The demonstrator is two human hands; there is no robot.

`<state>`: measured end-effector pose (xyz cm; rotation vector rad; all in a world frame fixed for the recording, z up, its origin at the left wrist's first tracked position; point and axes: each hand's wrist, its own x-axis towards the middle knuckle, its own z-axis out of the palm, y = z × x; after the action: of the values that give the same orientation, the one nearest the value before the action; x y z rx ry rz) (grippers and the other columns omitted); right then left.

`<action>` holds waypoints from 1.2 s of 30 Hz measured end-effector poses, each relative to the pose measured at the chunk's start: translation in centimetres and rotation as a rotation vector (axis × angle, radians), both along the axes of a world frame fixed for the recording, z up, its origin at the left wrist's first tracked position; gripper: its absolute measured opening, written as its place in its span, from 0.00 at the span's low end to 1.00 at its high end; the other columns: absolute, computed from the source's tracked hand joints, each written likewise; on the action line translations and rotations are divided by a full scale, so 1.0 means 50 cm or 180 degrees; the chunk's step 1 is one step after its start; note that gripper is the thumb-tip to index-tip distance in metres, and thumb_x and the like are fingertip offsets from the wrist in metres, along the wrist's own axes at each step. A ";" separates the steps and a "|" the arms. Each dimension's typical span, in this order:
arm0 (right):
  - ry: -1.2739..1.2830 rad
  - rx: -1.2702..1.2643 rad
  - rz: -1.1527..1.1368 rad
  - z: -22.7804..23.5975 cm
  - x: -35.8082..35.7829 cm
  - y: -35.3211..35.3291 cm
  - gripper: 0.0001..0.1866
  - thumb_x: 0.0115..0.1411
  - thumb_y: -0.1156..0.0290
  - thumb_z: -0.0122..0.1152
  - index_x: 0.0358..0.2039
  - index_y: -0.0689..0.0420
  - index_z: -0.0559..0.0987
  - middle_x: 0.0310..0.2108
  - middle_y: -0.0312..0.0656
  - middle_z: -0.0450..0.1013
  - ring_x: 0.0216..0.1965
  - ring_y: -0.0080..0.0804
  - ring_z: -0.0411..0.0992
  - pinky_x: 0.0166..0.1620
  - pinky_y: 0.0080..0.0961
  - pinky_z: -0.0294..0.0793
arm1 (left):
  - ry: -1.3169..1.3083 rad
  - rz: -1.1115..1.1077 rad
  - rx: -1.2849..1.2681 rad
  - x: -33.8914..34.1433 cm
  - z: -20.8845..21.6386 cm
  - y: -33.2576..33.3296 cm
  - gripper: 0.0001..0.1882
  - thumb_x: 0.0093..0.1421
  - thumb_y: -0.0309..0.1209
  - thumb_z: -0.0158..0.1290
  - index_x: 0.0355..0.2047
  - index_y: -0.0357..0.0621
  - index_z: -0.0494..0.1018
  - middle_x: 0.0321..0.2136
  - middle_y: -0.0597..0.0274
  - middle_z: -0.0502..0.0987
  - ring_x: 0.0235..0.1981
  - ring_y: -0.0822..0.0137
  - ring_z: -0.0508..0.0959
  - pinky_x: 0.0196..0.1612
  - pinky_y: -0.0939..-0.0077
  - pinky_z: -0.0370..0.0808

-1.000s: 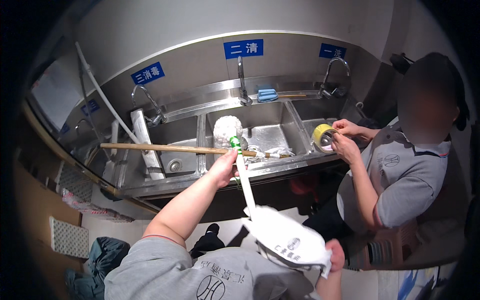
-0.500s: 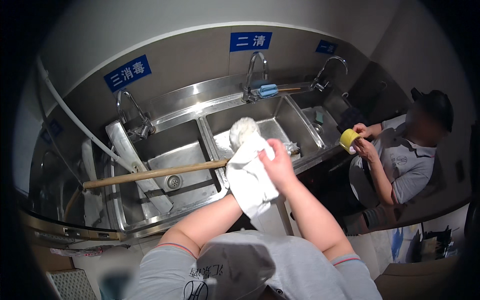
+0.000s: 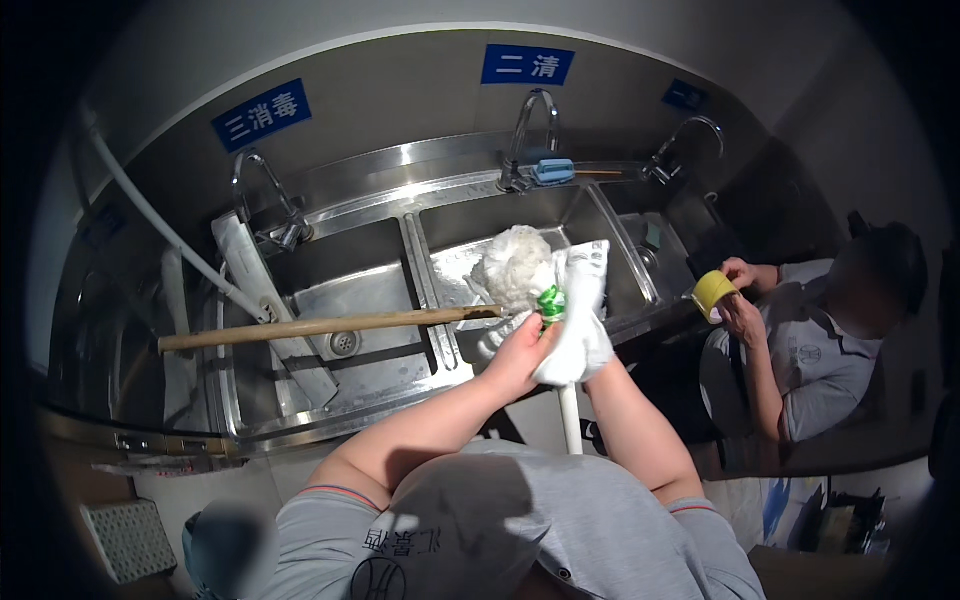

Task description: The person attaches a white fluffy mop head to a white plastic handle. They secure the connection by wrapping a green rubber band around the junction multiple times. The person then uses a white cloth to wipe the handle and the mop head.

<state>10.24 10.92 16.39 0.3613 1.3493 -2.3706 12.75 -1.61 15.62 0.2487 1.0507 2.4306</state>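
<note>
The left hand (image 3: 518, 352) is closed around a white stick (image 3: 569, 420) with a green piece (image 3: 550, 302) near its top. The right hand (image 3: 590, 345) is hidden inside a white cloth (image 3: 582, 315), and it looks wrapped tight around the same stick. The two hands sit close together, almost touching, just over the front edge of the sink (image 3: 640, 290).

The stick runs straight away from the person. Its low end points down at the body and its top end points into the sink. At the top sits a fluffy white mop head (image 3: 515, 272), just past the hands and a little to the left. The left hand is the nearer one to it.

A long wooden pole (image 3: 320, 327) lies sideways across the sink bowls. Its right end stops just beside the left hand, and its left end reaches far out to the left.

The sink is shiny metal with three bowls in a row and three bent taps (image 3: 530, 120) behind them. Blue signs hang on the wall above.

Another person sits well apart on the right, holding a yellow cup (image 3: 714, 292) in both hands.
</note>
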 end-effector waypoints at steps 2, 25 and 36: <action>0.0752 0.0343 -0.0340 -0.015 0.026 0.008 0.16 0.60 0.61 0.45 0.41 0.61 0.69 0.34 0.42 0.70 0.33 0.29 0.69 0.36 0.24 0.72 | -0.0131 -0.0278 -0.0796 -0.008 -0.004 -0.022 0.12 0.64 0.36 0.37 0.42 0.44 0.64 0.36 0.69 0.71 0.35 0.79 0.70 0.36 0.85 0.68; 0.0409 0.2136 0.0317 -0.032 0.156 -0.013 0.34 0.43 0.72 0.64 0.52 0.59 0.63 0.47 0.39 0.66 0.48 0.27 0.64 0.51 0.25 0.62 | 0.0201 -0.0571 -0.1566 -0.197 0.057 -0.105 0.11 0.62 0.39 0.41 0.33 0.45 0.66 0.26 0.69 0.72 0.25 0.79 0.71 0.27 0.87 0.69; 0.1050 0.2442 -0.0213 -0.002 0.072 -0.066 0.40 0.41 0.69 0.66 0.54 0.58 0.57 0.47 0.42 0.65 0.49 0.30 0.63 0.52 0.27 0.62 | 0.0819 -0.0276 -0.1998 -0.240 0.006 -0.105 0.13 0.61 0.37 0.44 0.33 0.39 0.70 0.26 0.67 0.73 0.25 0.77 0.68 0.31 0.79 0.66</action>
<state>13.86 7.61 16.30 0.2168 2.4164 -1.9175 0.75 -6.85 15.94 0.3838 1.8065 1.9040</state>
